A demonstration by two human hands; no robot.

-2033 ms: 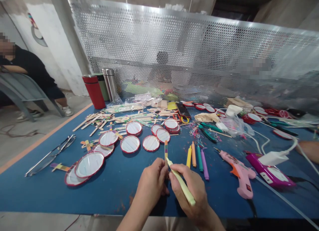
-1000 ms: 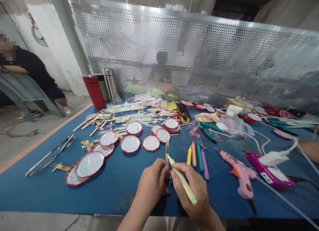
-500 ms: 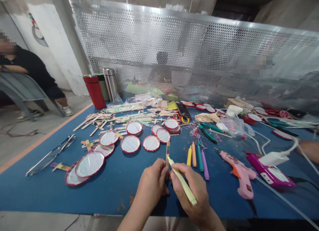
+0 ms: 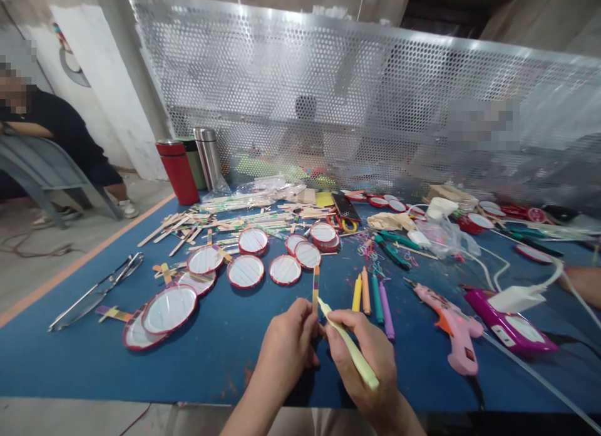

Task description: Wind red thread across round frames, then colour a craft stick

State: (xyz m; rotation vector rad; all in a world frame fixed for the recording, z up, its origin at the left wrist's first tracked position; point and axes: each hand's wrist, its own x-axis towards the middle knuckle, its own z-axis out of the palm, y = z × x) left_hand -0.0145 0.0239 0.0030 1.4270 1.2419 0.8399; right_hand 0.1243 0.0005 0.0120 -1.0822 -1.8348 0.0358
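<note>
My left hand (image 4: 290, 341) pinches the lower part of an upright popsicle stick (image 4: 316, 285) with coloured bands near its top. In my right hand (image 4: 369, 361) is a pale yellow marker (image 4: 353, 349), gripped like a pen. Its tip meets or nearly meets the stick's edge; which one I cannot tell. To the right of the stick lie a yellow marker (image 4: 357, 293), an orange marker (image 4: 365, 290), a teal marker (image 4: 377, 300) and a purple marker (image 4: 387, 312). Several round red-rimmed discs (image 4: 285, 270) lie beyond my hands.
A pink glue gun (image 4: 448, 329) and a purple power strip (image 4: 509, 326) with cables lie at the right. Glasses (image 4: 98, 292) rest at the left. Loose sticks (image 4: 181, 228), flasks (image 4: 178, 173) and a perforated metal panel (image 4: 328, 91) stand farther back. Another person's hand (image 4: 582, 285) shows at the right edge.
The marker in my right hand has shifted slightly right and down, its tip a little lower along the stick. My left hand keeps its hold on the stick.
</note>
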